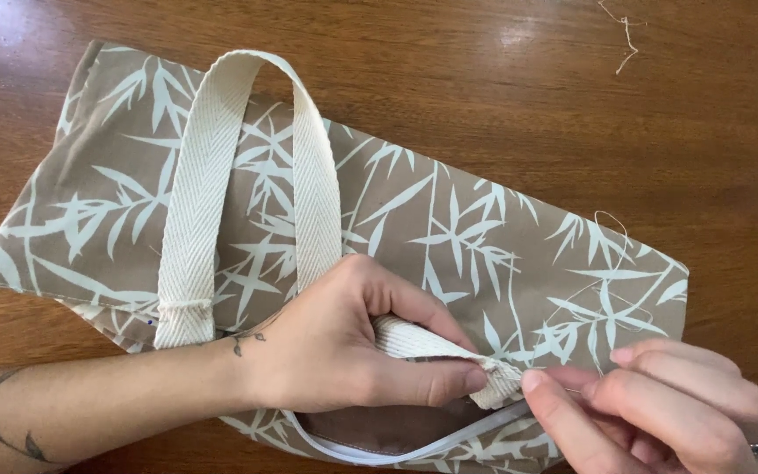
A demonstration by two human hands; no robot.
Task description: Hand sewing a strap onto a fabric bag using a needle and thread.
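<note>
Looking down from a head-worn camera, the view shows two bare hands working at the near edge of a fabric tote bag [449,237] that lies flat on a glossy brown wooden table [712,114]. This bag is tan with a pale, bamboo-like leaf print, and it stretches at a slant from the upper left of the view down toward the lower right. One cream webbing handle [221,167] with a herringbone weave arches in a loop over the left part of the bag, its ends running down toward the near edge. The left hand [344,351] comes in from the lower left, with a vine tattoo showing along the forearm, and its fingers are curled closed around a second cream webbing strap [423,341], the thumb pressing the strap's end down against the bag's edge. The right hand [660,404] enters from the lower right; its thumb and forefinger are pinched together right at the tip of that same strap end, touching it just beside the left thumb. A ring sits on one of the right hand's fingers. Below the two hands, the bag's mouth gapes slightly, showing a white zipper [414,446] curving along the opening and a brown lining inside. Loose pale threads [611,254] trail across the right part of the bag, and another scrap of thread [625,35] lies on the table near the top right, well apart from the bag.
</note>
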